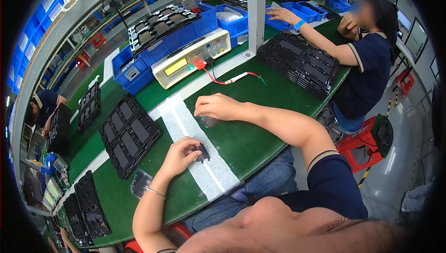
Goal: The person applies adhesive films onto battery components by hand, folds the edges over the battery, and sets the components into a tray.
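Observation:
My left hand (180, 156) is closed, thumb and fingers pinching the edge of a small flat black part (202, 154). That part lies over a pale cloth strip (204, 177) with a white line along it. Farther off, to the right of the strip, my right hand (217, 106) is curled with its fingertips down. A piece of clear plastic film (209, 121) shows beneath those fingers and seems to be gripped by them; the fingertips are partly hidden. Beside my left wrist rests another clear film-like piece (141, 183).
A cream test meter (192, 57) with red and black leads stands behind my hands. Black trays lie left (129, 134) and stacked right (299, 62). Blue bins (132, 73) line the back beside a grey post (256, 16). A co-worker (371, 62) sits at right, forearm on the table.

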A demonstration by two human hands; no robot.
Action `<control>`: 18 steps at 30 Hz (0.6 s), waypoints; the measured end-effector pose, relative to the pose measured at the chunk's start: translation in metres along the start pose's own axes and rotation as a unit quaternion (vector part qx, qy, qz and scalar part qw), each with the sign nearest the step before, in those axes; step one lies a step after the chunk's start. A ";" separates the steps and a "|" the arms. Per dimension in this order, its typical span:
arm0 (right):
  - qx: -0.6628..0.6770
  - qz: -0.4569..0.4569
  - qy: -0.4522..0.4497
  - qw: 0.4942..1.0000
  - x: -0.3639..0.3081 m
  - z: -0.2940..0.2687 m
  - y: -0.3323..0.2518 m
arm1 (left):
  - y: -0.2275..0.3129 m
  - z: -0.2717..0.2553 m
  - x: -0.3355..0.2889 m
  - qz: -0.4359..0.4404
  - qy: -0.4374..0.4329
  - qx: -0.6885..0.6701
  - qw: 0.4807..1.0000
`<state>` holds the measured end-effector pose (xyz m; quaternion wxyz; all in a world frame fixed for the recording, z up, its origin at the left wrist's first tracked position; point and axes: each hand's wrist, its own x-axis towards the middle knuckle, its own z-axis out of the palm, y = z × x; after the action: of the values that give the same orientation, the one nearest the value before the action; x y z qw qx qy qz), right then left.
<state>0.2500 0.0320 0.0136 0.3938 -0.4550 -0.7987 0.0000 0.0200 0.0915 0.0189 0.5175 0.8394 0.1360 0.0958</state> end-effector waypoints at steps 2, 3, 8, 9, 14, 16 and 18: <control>-0.021 -0.005 -0.007 1.000 0.000 -0.003 -0.001 | -0.002 0.001 -0.001 -0.006 0.001 -0.015 1.000; -0.021 -0.006 -0.007 1.000 0.000 -0.002 -0.001 | -0.004 0.001 -0.001 0.009 0.004 0.002 1.000; -0.012 -0.011 0.005 1.000 0.001 0.001 0.000 | -0.004 0.000 0.000 0.020 0.010 0.015 1.000; -0.012 -0.011 0.005 1.000 0.001 0.001 -0.001 | -0.006 0.000 -0.001 0.022 0.010 0.019 1.000; -0.018 -0.023 0.009 1.000 0.001 0.001 0.000 | -0.008 0.000 0.000 0.025 0.011 0.010 1.000; -0.011 -0.016 0.006 1.000 0.001 0.001 0.000 | -0.005 0.000 0.000 0.032 0.011 0.021 0.999; -0.004 -0.008 0.004 1.000 0.001 0.002 0.000 | -0.006 -0.001 -0.001 0.029 0.010 0.025 0.999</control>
<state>0.2484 0.0332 0.0135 0.3953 -0.4498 -0.8009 -0.0079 0.0184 0.0946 0.0137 0.4916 0.8549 0.1187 0.1155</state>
